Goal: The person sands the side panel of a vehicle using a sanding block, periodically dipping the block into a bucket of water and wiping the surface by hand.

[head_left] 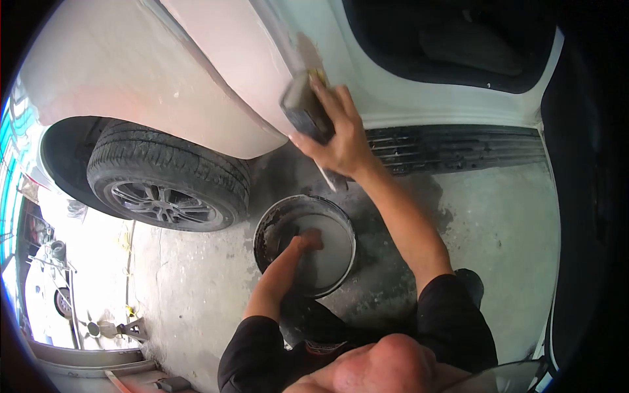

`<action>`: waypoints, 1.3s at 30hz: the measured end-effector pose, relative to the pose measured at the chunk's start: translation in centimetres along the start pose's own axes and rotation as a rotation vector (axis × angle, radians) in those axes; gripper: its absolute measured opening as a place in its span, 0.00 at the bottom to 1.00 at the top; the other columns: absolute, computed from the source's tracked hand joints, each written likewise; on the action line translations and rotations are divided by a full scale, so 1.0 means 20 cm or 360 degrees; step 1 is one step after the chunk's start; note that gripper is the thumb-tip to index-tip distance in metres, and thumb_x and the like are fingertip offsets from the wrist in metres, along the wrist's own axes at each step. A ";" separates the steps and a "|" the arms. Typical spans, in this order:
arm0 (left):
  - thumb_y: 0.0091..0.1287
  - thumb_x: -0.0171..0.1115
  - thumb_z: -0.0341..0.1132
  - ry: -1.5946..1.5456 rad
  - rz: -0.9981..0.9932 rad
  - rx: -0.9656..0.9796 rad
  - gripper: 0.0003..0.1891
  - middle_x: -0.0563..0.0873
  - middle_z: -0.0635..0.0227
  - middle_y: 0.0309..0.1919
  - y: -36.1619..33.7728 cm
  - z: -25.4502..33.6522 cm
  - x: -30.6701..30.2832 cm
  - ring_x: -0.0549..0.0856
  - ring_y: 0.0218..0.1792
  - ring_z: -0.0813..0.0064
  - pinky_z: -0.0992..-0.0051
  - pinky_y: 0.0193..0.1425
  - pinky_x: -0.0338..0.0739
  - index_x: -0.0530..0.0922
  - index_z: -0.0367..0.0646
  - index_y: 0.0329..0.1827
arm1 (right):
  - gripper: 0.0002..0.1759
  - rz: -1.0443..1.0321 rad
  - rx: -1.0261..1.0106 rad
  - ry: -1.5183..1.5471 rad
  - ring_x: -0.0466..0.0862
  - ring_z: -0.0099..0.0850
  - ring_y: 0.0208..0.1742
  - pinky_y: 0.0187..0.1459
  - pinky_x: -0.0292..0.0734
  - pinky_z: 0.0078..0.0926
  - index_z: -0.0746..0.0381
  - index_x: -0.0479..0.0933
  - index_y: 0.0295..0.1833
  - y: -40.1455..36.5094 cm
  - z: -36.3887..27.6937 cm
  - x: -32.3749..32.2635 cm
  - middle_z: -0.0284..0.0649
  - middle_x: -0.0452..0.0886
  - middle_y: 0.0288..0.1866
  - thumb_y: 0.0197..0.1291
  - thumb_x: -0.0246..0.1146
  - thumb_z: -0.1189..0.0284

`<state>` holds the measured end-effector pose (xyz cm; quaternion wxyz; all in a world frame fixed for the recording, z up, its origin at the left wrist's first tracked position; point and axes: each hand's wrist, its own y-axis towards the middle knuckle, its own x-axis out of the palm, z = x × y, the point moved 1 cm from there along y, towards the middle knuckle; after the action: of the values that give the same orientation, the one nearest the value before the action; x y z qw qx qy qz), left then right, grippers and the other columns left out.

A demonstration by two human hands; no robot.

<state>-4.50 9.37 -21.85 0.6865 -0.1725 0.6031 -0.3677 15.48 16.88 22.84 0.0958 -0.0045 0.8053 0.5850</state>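
Observation:
My right hand (pixel 337 137) presses a grey sanding block (pixel 303 110) against the lower edge of a white car's body panel (pixel 216 72), just behind the wheel arch. My left hand (pixel 306 241) reaches down into a dirty round bucket (pixel 270 219) of milky water on the concrete floor, fingers closed at the water's surface; whether it holds anything I cannot tell. Both arms wear short black sleeves.
The car's rear tyre and alloy wheel (pixel 167 187) stand to the left. An open door gap and black ribbed sill (pixel 458 147) run to the right. Grey concrete floor (pixel 498 223) spreads below. A small stand (pixel 128 329) lies at the lower left.

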 end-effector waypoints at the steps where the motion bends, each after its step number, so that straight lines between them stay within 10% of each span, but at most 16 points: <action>1: 0.53 0.69 0.43 0.0051 0.0027 0.0049 0.24 0.89 0.40 0.53 0.04 -0.01 0.02 0.89 0.57 0.48 0.57 0.63 0.83 0.89 0.33 0.47 | 0.51 0.0014 -0.0008 0.0050 0.80 0.48 0.52 0.53 0.81 0.43 0.76 0.68 0.76 -0.06 0.03 0.02 0.56 0.74 0.55 0.56 0.77 0.54; 11: 0.52 0.69 0.42 0.0046 -0.0007 0.0176 0.23 0.91 0.41 0.47 0.21 -0.15 0.20 0.91 0.49 0.47 0.57 0.58 0.85 0.90 0.33 0.46 | 0.48 0.0131 0.0014 0.0031 0.81 0.43 0.49 0.51 0.80 0.38 0.74 0.69 0.77 0.02 -0.05 0.03 0.51 0.77 0.49 0.55 0.79 0.63; 28: 0.51 0.68 0.41 -0.0295 0.0235 -0.0061 0.21 0.92 0.44 0.48 -0.05 -0.01 0.03 0.92 0.50 0.49 0.57 0.58 0.85 0.91 0.36 0.43 | 0.49 0.0134 -0.0173 -0.0128 0.83 0.51 0.46 0.49 0.81 0.48 0.78 0.71 0.73 0.65 -0.18 0.03 0.58 0.77 0.49 0.58 0.75 0.50; 34: 0.52 0.68 0.41 -0.0077 0.0032 -0.0077 0.21 0.92 0.46 0.48 0.36 -0.16 0.27 0.92 0.51 0.51 0.57 0.59 0.85 0.91 0.36 0.45 | 0.48 0.0049 0.0100 -0.0065 0.84 0.49 0.49 0.51 0.83 0.42 0.76 0.72 0.72 0.28 -0.15 0.01 0.56 0.77 0.50 0.57 0.77 0.52; 38: 0.54 0.67 0.41 -0.0080 0.0151 -0.0065 0.20 0.92 0.46 0.49 0.36 -0.19 0.32 0.92 0.52 0.51 0.58 0.60 0.85 0.92 0.38 0.45 | 0.43 0.0250 -0.0388 -0.0181 0.84 0.52 0.52 0.57 0.81 0.47 0.72 0.77 0.66 0.87 -0.20 0.05 0.60 0.82 0.49 0.56 0.76 0.48; 39: 0.54 0.67 0.40 -0.0132 0.0201 -0.0075 0.19 0.92 0.46 0.49 0.32 -0.18 0.32 0.92 0.52 0.51 0.58 0.61 0.84 0.92 0.38 0.45 | 0.42 -0.0122 0.0034 0.0097 0.84 0.53 0.53 0.57 0.80 0.50 0.72 0.78 0.64 0.99 -0.32 -0.01 0.62 0.84 0.46 0.56 0.76 0.48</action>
<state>-5.97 9.91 -31.40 0.7285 -0.1652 0.5924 -0.3017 12.36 17.13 43.29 0.0936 -0.0521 0.8134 0.5718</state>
